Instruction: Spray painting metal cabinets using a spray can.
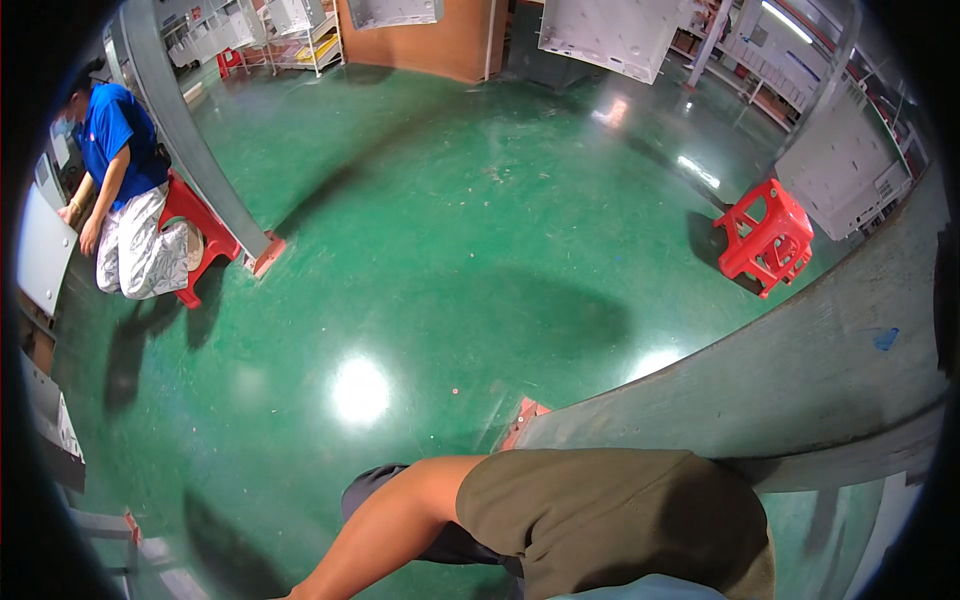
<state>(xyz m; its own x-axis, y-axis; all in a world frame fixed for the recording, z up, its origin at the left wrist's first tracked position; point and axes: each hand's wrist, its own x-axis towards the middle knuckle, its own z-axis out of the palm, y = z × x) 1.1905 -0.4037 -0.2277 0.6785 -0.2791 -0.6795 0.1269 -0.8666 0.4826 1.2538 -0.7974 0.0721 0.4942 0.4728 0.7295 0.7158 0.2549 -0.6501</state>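
Observation:
A bare forearm [385, 530] under a short olive sleeve [590, 500] crosses the lower part of the view. It looks like my left arm. It slants down to the lower left and runs out at the bottom edge near the wrist, so my left hand and whatever it may hold are hidden. My right hand does not show. Dark trousers [370, 485] appear behind the arm. A grey steel post [720, 370] with a reddish foot rises close by on the right.
A glossy green floor [450, 250] spreads ahead. At the left a person in a blue shirt [115, 140] sits on a red stool [205, 230] beside another post [190, 120], handling a pale panel [45, 250]. Another red stool [765, 235] stands right. White panels [610, 35] hang at the far side.

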